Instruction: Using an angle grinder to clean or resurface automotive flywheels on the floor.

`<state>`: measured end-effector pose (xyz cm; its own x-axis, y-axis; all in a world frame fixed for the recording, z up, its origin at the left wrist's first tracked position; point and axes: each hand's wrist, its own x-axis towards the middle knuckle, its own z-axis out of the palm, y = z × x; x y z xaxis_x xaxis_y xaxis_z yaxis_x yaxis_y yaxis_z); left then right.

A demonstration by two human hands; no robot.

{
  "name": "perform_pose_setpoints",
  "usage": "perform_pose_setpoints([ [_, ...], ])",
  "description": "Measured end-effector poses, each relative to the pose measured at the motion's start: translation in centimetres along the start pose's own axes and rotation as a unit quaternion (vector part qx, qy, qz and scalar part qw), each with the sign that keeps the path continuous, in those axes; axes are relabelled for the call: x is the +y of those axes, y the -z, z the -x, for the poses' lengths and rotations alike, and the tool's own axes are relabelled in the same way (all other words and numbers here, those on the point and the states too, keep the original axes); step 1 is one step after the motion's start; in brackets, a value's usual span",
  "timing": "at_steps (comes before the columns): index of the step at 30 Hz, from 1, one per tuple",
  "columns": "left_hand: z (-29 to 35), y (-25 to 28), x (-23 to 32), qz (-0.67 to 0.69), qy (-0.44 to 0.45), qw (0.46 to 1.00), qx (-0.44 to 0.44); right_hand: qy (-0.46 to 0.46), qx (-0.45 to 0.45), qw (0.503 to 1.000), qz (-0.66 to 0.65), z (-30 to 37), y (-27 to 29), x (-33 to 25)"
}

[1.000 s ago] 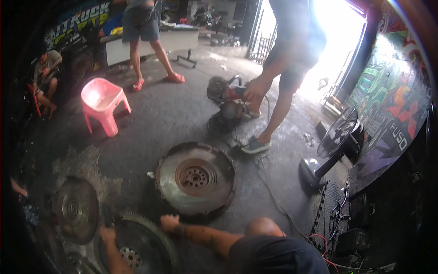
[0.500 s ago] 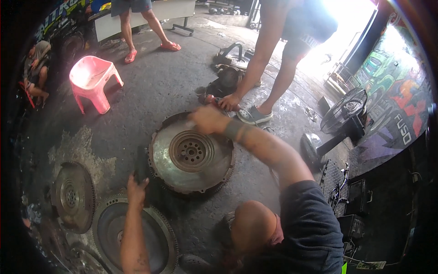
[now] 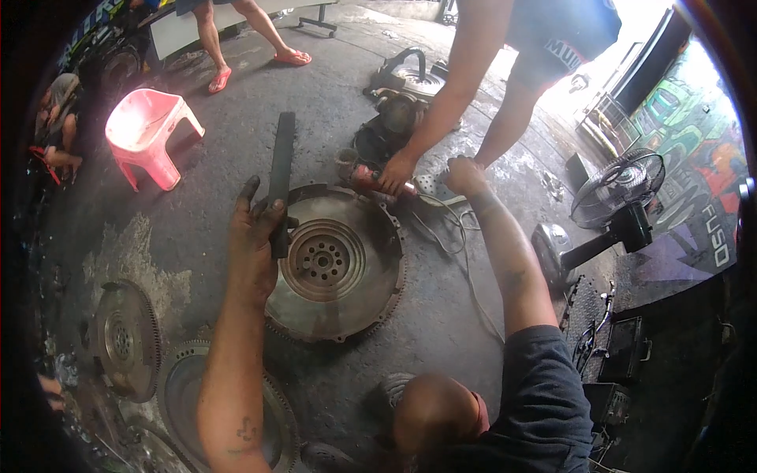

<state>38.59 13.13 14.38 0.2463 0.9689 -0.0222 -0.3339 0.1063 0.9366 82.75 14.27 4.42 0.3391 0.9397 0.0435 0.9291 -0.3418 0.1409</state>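
Flat dark bar (image 3: 282,165) stood clamped in the left hand (image 3: 256,240), near the flywheel (image 3: 347,296); the right hand (image 3: 467,175) was well apart, its grip unclear.

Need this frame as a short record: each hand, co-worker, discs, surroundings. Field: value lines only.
left hand: holds a dark flat bar, overlapping the large metal disc in view
right hand: fingers curled; whether it holds anything is unclear
co-worker's hand: on a red power tool
floor, lower left: two more discs, toothed edges
surroundings: pink stool at left, black fan at right
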Motion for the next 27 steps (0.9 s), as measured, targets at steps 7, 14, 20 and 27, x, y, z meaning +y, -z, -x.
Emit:
perform_pose_setpoints([
  [7,-0.7,-3.2,0.7,-0.023,-0.027,0.999,-0.005,0.008,0.045,0.997,-0.058,-2.1,-7.4,-3.7],
  [14,-0.6,-5.4,1.4,-0.057,-0.058,0.996,0.019,0.022,0.016,0.992,-0.121,-6.4,-16.3,-6.5],
  [20,-0.3,-3.3,0.2,0.011,-0.096,0.993,0.065,0.016,-0.056,0.987,-0.152,-7.9,-17.0,-11.7],
  [27,4.0,-0.7,4.9,-0.178,-0.045,0.982,0.054,-0.071,-0.097,0.99,-0.067,-11.3,-22.3,-10.6],
])
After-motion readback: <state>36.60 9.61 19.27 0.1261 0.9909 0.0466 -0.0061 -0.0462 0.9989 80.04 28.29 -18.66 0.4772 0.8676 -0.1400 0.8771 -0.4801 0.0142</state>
